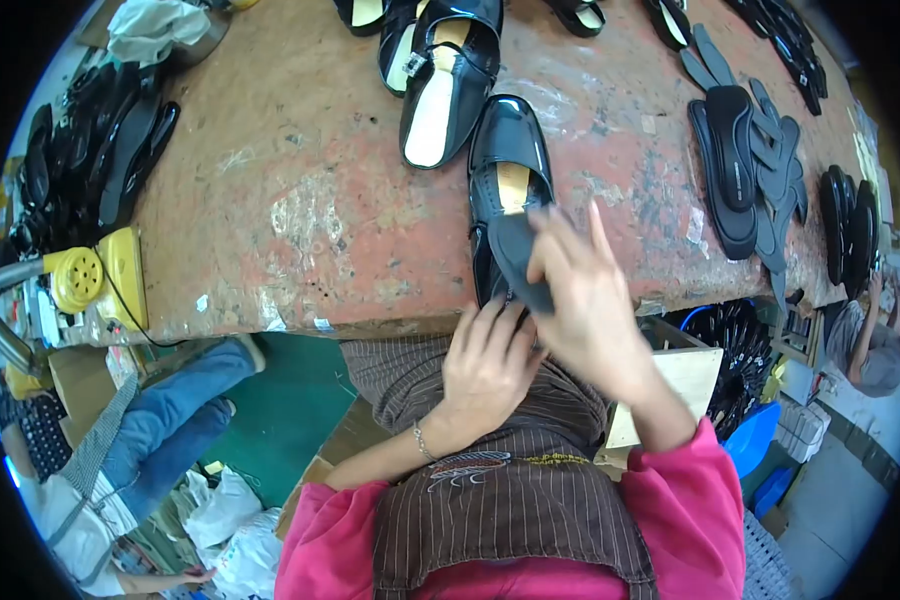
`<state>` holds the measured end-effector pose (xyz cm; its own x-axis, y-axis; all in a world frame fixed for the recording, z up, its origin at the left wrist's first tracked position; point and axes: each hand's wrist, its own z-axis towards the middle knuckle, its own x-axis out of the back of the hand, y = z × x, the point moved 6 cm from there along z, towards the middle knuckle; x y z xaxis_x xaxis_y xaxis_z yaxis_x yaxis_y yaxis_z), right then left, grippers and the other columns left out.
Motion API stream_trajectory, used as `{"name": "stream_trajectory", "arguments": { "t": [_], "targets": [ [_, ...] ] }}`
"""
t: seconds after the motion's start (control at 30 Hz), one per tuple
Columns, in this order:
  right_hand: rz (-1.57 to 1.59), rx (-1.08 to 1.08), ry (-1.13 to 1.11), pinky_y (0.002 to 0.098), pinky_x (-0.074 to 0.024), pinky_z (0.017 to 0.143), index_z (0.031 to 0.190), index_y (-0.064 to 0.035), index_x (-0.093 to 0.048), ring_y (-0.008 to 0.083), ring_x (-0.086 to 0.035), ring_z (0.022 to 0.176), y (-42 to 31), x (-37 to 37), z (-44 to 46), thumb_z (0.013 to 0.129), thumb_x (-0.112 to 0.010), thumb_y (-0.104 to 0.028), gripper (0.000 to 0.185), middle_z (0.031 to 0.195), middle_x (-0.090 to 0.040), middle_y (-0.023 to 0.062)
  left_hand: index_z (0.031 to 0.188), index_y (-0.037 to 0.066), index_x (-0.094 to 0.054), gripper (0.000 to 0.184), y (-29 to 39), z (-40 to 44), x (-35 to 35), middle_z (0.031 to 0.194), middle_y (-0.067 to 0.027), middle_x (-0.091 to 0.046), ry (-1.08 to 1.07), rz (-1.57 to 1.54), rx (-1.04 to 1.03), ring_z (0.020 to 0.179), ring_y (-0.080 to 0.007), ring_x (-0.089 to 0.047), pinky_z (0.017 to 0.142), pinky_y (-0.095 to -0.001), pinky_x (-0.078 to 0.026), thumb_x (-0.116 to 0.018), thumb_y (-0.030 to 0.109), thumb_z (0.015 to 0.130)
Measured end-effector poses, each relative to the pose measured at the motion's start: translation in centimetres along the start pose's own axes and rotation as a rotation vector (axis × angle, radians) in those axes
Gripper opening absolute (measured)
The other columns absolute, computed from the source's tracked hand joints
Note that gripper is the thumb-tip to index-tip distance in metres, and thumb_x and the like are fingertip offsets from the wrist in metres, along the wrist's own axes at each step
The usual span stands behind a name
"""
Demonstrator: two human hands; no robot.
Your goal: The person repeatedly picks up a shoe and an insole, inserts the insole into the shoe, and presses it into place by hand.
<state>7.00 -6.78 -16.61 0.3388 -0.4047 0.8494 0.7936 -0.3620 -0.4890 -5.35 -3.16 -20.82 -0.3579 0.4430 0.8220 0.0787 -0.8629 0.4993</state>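
Counter [230,210], reddish-brown top, scuffed and flecked; green floor [295,400] below.

Glossy black shoe [508,135], one: at the counter's front edge, toe pointing away from the wearer, tan strip showing inside.

Dark grey insole [515,250], one: tilted over the shoe's rear opening, gripped by the fingers of the right hand [580,285], which is slightly blurred.

Left hand [490,365], bracelet [422,440] at the wrist: fingers bent at the shoe's heel end; cannot tell whether they grip it.

Second black shoe [477,85], pale inside, buckled: just beyond the first.

Loose insoles [735,160], black and grey: overlapping, right side.

Dark heap [120,150] of shoe parts: left side, behind a yellow device [78,280].

Person in blue jeans [175,415]: lower left.
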Motion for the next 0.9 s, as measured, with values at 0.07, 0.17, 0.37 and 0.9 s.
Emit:
{"name": "stream_trajectory", "arguments": {
  "t": [0.07, 0.17, 0.37, 0.9],
  "targets": [
    [0.022, -0.077, -0.050, 0.0641, -0.0195, 0.120, 0.099, 0.0024, -0.056, 0.0460, -0.061, 0.118, 0.1, -2.2, -2.3, 0.069, -0.067, 0.004, 0.032, 0.123, -0.064, 0.0263, 0.117, -0.005, -0.066, 0.051, -0.3, 0.2, -2.3, 0.126, -0.0228, -0.060, -0.100, 0.087, -0.007, 0.130, -0.0412, -0.051, 0.110, -0.0556, -0.042, -0.077, 0.015, 0.072],
    [-0.149, -0.035, 0.074, 0.0604, -0.0212, 0.121, 0.116, 0.0050, -0.058, 0.0389, -0.060, 0.124, 1.6, -5.0, -0.5, 0.077, -0.063, 0.002, 0.040, 0.122, -0.066, 0.0226, 0.122, -0.006, -0.064, 0.050, -1.3, -0.2, -4.9, 0.126, -0.0233, -0.061, -0.150, 0.128, -0.038, 0.132, -0.0418, -0.050, 0.108, -0.0542, -0.043, -0.074, 0.013, 0.077],
    [-0.138, -0.163, -0.004, 0.0611, -0.0195, 0.121, 0.138, 0.0112, -0.050, 0.0418, -0.056, 0.128, 3.1, -6.4, 4.6, 0.082, -0.054, 0.003, 0.057, 0.132, -0.059, 0.0289, 0.130, -0.008, -0.059, 0.049, -1.7, -0.6, -5.3, 0.141, -0.0250, -0.054, -0.198, 0.073, 0.029, 0.143, -0.0398, -0.040, 0.112, -0.0571, -0.038, -0.060, 0.013, 0.086],
    [-0.234, -0.269, -0.161, 0.0567, -0.0220, 0.121, 0.113, 0.0127, -0.057, 0.0360, -0.064, 0.108, 4.1, -7.6, 5.7, 0.083, -0.052, -0.004, 0.035, 0.111, -0.065, 0.0279, 0.100, -0.007, -0.070, 0.027, -1.2, 0.9, -3.7, 0.105, -0.0214, -0.068, 0.009, 0.089, -0.021, 0.117, -0.0394, -0.061, 0.097, -0.0493, -0.051, -0.068, 0.004, 0.076]
  ]
}}
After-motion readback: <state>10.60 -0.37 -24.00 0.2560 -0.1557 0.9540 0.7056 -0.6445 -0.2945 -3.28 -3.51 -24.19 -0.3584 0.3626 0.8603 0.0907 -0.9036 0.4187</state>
